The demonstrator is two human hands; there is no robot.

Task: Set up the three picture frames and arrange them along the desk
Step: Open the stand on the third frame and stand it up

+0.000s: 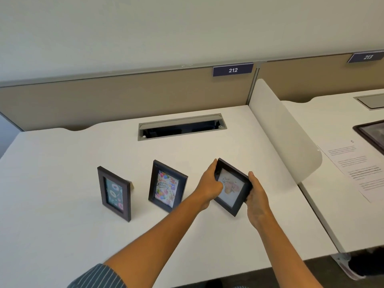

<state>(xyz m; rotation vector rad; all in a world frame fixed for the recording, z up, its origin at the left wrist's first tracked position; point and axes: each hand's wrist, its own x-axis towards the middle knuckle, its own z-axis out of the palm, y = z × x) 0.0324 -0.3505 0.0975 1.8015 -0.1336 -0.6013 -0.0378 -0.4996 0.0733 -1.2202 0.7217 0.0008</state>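
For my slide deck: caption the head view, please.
Both hands hold the third frame beside two standing frames.

White desk point(62, 163) backed by tan partition point(124, 96), pale wall point(145, 28) above.

A grey cable hatch point(182, 126) stands open at the back of the white surface. Behind it runs a tan partition point(124, 96) bearing a blue plate numbered 212 point(233, 70); another reads 213 point(368, 57). A white divider point(284, 129) screens off printed sheets point(357, 169) lying to the right.
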